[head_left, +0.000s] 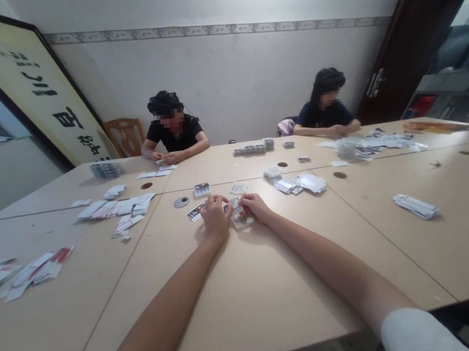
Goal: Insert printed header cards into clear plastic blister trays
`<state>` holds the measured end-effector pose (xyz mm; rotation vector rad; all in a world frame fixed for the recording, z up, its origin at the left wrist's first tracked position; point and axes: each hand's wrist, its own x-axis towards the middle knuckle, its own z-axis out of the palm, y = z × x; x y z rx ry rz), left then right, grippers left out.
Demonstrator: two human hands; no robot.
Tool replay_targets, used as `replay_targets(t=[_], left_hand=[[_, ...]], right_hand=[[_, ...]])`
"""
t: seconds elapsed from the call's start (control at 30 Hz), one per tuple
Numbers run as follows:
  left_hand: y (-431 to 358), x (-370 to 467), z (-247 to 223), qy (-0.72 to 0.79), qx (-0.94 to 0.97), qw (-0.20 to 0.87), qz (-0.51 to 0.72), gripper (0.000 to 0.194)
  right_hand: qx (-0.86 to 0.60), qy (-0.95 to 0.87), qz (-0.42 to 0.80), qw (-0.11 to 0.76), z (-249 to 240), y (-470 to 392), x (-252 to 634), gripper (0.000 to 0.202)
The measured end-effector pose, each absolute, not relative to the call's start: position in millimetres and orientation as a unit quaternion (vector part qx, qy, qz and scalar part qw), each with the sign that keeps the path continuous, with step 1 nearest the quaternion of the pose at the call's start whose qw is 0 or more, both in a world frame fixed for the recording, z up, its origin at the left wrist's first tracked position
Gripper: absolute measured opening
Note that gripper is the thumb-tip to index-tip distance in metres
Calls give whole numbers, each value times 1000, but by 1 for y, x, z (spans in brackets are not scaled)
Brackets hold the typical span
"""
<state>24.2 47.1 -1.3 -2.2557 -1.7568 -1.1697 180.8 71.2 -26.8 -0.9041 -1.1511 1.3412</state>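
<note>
A small card (235, 203) sits between the two hands near the middle of the tabletop (249, 299), just above a clear plastic case (243, 220); any print on it is too small to read. The right hand (255, 207) has its grip pinched together on the card's 3 o'clock edge. The left hand (217, 218) curves in from 9 o'clock, fingertips at the card; whether its grip is clamped cannot be told.

At 9 o'clock, just past the left hand, lies a dark printed card (197, 212), its lettering blurred. A small stack (202, 190) with a dark printed top lies at 10 o'clock, a clear tray (238, 188) at 12. White slips (312, 183) spread at 2 o'clock; red-marked slips (110, 208) lie at 10, their text illegible. A white bundle (415, 206) lies at 3.

From 4 to 8 o'clock, a broad stretch of pale surface runs between and beside the forearms to the near edge at 6.

Across the far side, one co-worker (173, 134) sits at 11 o'clock, another (324, 113) at 1. Beyond, at 10, a leaning framed panel (27, 92) bears large brushed characters, 川 and 百 readable.
</note>
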Motion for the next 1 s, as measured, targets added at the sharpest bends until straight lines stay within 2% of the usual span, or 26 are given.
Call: replay_targets(t=[0.57,1.0], left_hand=[[52,23,-3,-589,-715,33,-375,16],[50,23,2,-614,-698,40,-365,19]], right_hand=[[-387,-457,550,582,-30,74,181,15],[-437,-447,455,633,-22,66,181,14]])
